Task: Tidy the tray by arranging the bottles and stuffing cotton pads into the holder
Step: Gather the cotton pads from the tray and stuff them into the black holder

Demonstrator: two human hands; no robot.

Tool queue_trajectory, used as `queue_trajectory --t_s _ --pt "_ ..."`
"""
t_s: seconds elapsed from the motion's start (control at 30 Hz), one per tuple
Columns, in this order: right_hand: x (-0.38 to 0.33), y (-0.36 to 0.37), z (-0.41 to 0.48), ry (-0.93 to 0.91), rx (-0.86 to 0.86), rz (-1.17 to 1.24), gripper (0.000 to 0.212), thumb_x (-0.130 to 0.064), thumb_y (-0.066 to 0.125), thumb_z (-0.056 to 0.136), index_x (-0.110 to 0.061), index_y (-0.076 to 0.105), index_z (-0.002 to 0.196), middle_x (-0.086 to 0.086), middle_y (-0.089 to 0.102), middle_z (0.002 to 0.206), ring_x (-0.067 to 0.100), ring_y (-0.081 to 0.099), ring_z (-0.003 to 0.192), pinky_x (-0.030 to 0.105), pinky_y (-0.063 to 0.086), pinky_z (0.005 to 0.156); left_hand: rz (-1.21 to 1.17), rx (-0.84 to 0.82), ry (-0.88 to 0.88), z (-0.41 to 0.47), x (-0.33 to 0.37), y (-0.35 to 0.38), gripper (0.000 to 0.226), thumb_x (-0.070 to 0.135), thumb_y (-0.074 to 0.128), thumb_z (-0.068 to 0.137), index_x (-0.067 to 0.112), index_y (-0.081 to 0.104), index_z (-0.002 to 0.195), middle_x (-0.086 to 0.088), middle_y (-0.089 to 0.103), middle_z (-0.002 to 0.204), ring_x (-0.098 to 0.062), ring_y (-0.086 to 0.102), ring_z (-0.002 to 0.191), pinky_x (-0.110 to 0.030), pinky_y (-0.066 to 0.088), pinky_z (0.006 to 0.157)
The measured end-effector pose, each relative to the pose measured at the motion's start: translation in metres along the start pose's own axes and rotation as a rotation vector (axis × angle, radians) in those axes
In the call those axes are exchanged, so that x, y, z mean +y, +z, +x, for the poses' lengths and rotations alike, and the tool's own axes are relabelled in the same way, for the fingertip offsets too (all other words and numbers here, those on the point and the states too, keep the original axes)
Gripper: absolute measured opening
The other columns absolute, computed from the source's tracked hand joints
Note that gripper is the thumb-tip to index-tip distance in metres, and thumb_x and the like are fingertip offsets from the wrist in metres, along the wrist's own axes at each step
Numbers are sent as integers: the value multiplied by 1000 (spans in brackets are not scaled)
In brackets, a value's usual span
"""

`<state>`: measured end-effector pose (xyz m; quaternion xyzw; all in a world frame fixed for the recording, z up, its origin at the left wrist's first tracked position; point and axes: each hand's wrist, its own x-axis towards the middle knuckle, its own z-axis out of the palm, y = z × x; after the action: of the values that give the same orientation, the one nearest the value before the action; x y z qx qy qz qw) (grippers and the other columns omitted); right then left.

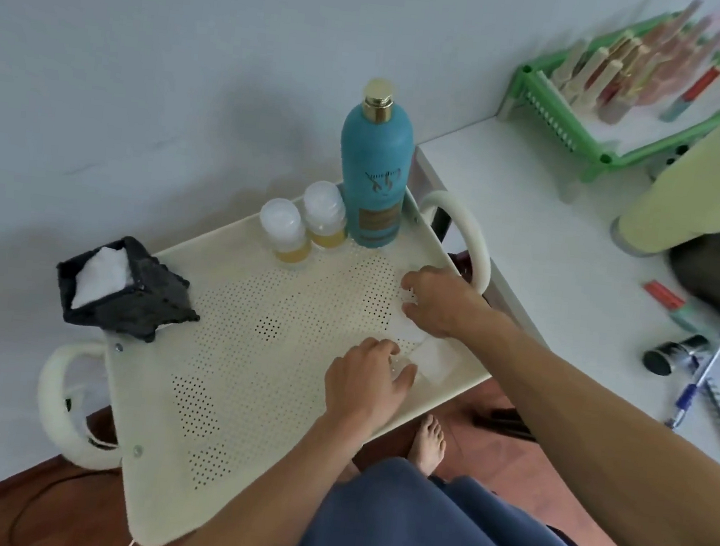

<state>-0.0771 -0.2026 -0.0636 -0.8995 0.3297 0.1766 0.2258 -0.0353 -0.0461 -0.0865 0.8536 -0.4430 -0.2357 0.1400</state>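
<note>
Both our hands work at the tray's near right corner, gathering loose cotton pads. Left hand lies flat, fingers curled over them; right hand pinches one. The black holder, part-filled, sits at the far left corner; the bottles stand grouped along the back edge.

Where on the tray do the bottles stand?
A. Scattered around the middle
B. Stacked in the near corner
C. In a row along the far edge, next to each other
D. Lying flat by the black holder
C: the tall blue bottle and the two small bottles stand upright side by side along the far edge of the tray.
</note>
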Motion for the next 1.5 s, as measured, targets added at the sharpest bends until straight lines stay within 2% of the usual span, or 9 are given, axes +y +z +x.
queue_trajectory --t_s 0.13,0.3,0.5,0.67,0.87,1.0,1.13,1.23,1.5 --pt "-2 8 2 24 28 -105 23 -13 51 87 -8 53 110 10 53 110 28 57 98 36 47 74 8 40 -59 7 15 12 43 53 57 82 23 60 112 3 66 106 -19 63 91 -33 47 73" --pt "-3 14 4 32 70 -190 27 -6 54 84 -6 51 110 10 53 106 29 61 92 35 46 64 3 52 -94 13 23 17 29 42 61 84 23 59 105 4 64 105 -20 63 89 -32 42 71" --pt "0 19 7 -8 83 -206 24 -3 51 84 -5 52 108 12 54 108 30 62 91 34 47 65 -19 15 -105 12 20 15 17 36 60 86 25 64 98 5 63 102 -19 62 87 -32 42 71" --pt "-1 12 10 -3 63 -8 16 -9 49 84 -13 56 99 8 59 104 27 60 89 37 53 73 -158 -29 -150 5 5 4 9 35 61 83 28 59 88 11 67 88 -13 63 81 -30 48 67" --pt "-17 3 12 1 90 268 7 -16 54 83 -22 55 79 3 64 89 20 59 77 33 51 67 -314 22 -190 -9 -33 -24 11 25 63 82 32 54 82 16 62 78 -7 61 72 -30 51 65" --pt "-49 -3 14 -74 120 384 8 -19 59 84 -25 54 82 1 63 87 17 59 78 27 47 65 -443 112 -187 -21 -59 -46 17 14 63 80 27 55 87 13 59 77 -1 57 67 -15 45 58" --pt "-94 -13 17 -207 141 531 14 -17 62 84 -26 51 82 -5 63 79 4 55 66 14 38 50 -562 213 -215 -37 -81 -71 19 11 62 82 28 54 87 10 61 80 4 58 67 -7 41 55" --pt "-132 -21 18 -289 152 599 16 -17 60 86 -27 50 79 -6 64 73 6 54 59 8 36 43 -608 281 -252 -49 -99 -89 19 16 59 84 33 51 85 9 64 82 -3 62 71 -7 41 52" --pt "-239 -35 31 -491 176 705 23 -12 51 86 -28 63 76 -10 53 60 4 44 48 13 36 48 -632 452 -242 -83 -142 -135 22 12 54 89 31 62 83 9 62 58 -9 59 54 -18 45 53"
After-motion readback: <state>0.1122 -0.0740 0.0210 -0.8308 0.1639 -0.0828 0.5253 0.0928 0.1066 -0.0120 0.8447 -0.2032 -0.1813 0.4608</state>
